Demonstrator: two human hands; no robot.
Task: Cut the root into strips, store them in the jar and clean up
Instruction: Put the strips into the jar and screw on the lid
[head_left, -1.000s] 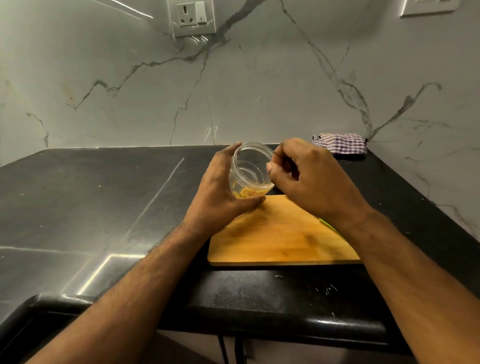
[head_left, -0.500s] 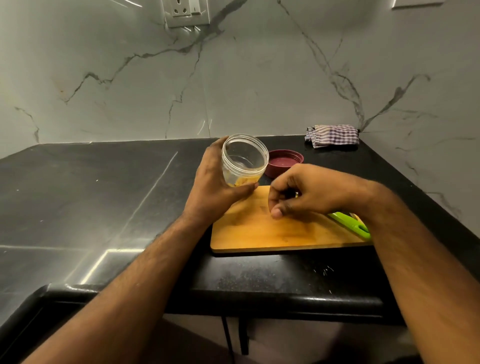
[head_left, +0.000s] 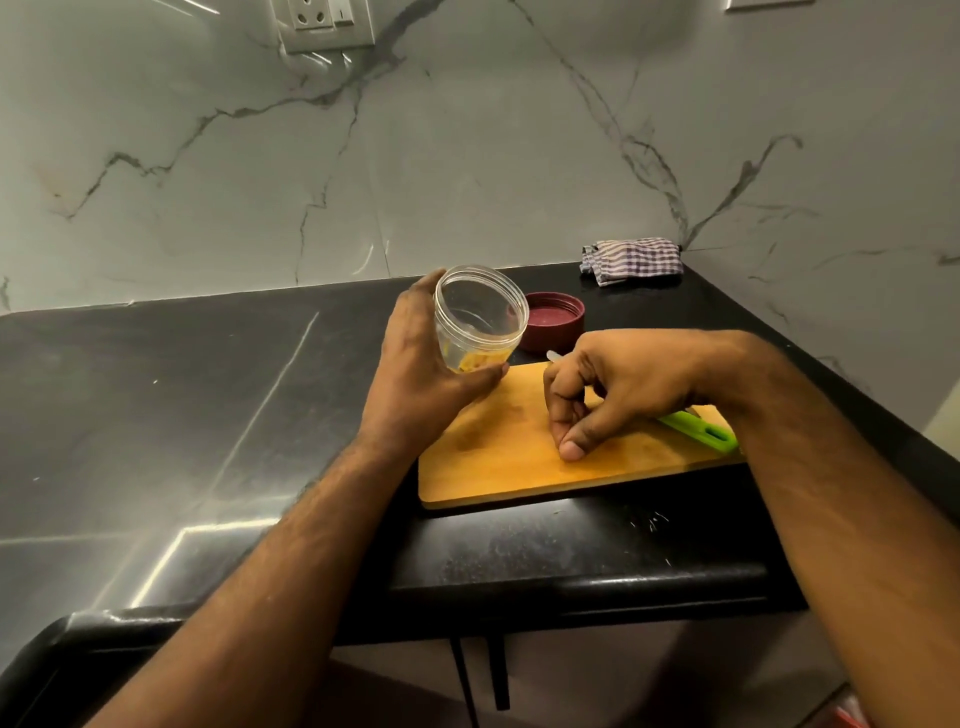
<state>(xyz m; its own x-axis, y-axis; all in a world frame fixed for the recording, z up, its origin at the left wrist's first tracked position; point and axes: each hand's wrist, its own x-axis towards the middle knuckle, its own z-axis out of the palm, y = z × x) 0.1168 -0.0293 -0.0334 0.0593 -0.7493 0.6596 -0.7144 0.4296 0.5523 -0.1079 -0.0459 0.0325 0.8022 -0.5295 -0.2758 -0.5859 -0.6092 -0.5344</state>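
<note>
Jar (head_left: 478, 317) tilted in left hand (head_left: 415, 374)

Two bare forearms enter from the bottom edge, one from each lower corner. No sleeves, cuffs, watch, bands or rings show anywhere along them. Fine dark hair covers both forearms, densest near the wrists. Left hand (head_left: 423, 376): bare, no glove, knuckle creases visible on its back. Right hand (head_left: 618, 389): bare, short trimmed thumbnail plainly visible, tendon ridges visible across its back. Upper arms and the rest of the body lie outside the frame.
</note>
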